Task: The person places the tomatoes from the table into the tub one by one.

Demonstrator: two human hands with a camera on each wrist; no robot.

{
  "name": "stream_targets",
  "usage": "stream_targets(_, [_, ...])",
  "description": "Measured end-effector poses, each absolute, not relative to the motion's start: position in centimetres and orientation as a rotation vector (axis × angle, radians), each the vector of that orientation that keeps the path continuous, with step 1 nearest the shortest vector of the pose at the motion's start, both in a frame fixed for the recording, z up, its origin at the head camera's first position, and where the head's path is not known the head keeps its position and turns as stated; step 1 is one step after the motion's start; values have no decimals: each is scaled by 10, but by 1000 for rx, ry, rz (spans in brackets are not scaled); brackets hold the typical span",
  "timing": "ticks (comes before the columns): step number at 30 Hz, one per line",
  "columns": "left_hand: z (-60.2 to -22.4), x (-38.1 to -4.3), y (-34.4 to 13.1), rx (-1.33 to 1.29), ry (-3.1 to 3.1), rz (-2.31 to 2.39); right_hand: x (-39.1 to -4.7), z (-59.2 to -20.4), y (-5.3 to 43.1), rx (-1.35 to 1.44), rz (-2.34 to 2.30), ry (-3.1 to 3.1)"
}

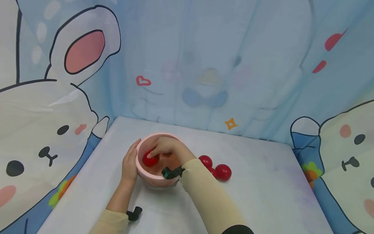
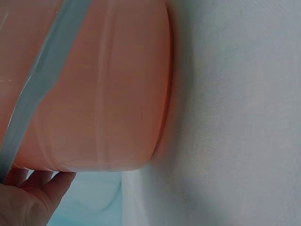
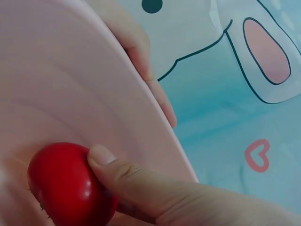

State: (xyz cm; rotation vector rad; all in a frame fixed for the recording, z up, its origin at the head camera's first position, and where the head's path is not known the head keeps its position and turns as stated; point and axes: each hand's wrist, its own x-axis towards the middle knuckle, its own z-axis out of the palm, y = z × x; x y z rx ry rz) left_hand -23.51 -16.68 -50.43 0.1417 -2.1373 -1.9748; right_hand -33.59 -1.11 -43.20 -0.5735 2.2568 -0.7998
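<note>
A pink bucket (image 1: 152, 178) with a grey handle (image 2: 44, 77) stands on the white table, its inside facing me. Against its left side rests my left hand (image 1: 129, 164), the fingers extended along the outer wall near the rim. My right hand (image 1: 169, 147) reaches into the bucket and holds a glossy red tomato (image 3: 70, 183) low inside it. The thumb presses the tomato's side in the right wrist view; the other fingers are mostly hidden behind it.
Right of the bucket lie more tomatoes: one in front (image 1: 223, 172), one behind (image 1: 205, 161), and a third partly hidden by the right sleeve (image 1: 204, 191). A blue cartoon curtain (image 1: 181, 117) hangs at the table's back edge.
</note>
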Motion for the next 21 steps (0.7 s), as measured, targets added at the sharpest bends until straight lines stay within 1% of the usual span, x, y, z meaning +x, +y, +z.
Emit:
stream_targets(6, [-503, -237, -169, 149, -2130, -2018, -337, -433, -13, -608, -734, 2258])
stream_targets(14, [-502, -236, -168, 153, -2128, -2014, -340, -435, -13, -577, -783, 2250])
stream_targets(21, [-500, -235, -167, 145, -2124, -1978, -344, -437, -13, -627, -722, 2283])
